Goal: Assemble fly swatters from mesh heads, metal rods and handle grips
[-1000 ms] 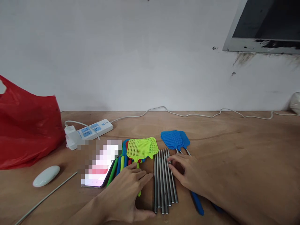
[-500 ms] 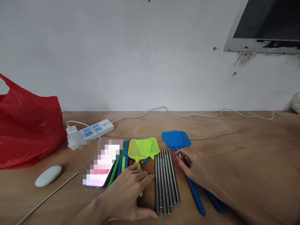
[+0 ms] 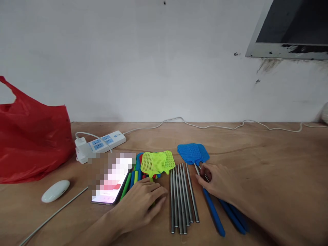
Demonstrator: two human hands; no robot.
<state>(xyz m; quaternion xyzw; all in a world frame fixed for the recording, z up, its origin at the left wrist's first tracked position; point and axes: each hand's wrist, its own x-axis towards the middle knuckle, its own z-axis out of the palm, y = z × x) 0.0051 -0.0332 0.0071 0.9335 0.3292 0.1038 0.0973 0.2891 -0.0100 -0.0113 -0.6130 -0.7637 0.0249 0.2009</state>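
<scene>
Two blue fly swatters [image 3: 189,153] lie to the right, their metal shafts running down to blue handles [image 3: 214,215]. My right hand [image 3: 217,179] is closed, thumb and fingers pinched around a metal shaft below the blue heads; part of the grip is hidden. To the left, yellow-green fly swatters [image 3: 155,163] lie over red, blue and green ones. Across the yellow-green swatter's neck and handle rests my left hand [image 3: 142,201], fingers stretched out, thumb beneath them. Several loose metal rods [image 3: 180,201] lie side by side between my hands.
A phone [image 3: 112,188] with a lit, blurred screen lies left of the swatters. Behind it is a white power strip [image 3: 105,145] with a plug and cable. A red plastic bag [image 3: 36,143] and a white oval object [image 3: 55,191] are at the far left.
My left thumb has drawn in from the rods toward its fingers. My right fingers have closed around a blue swatter's shaft. The rightmost loose rod sits slightly apart from the others.
</scene>
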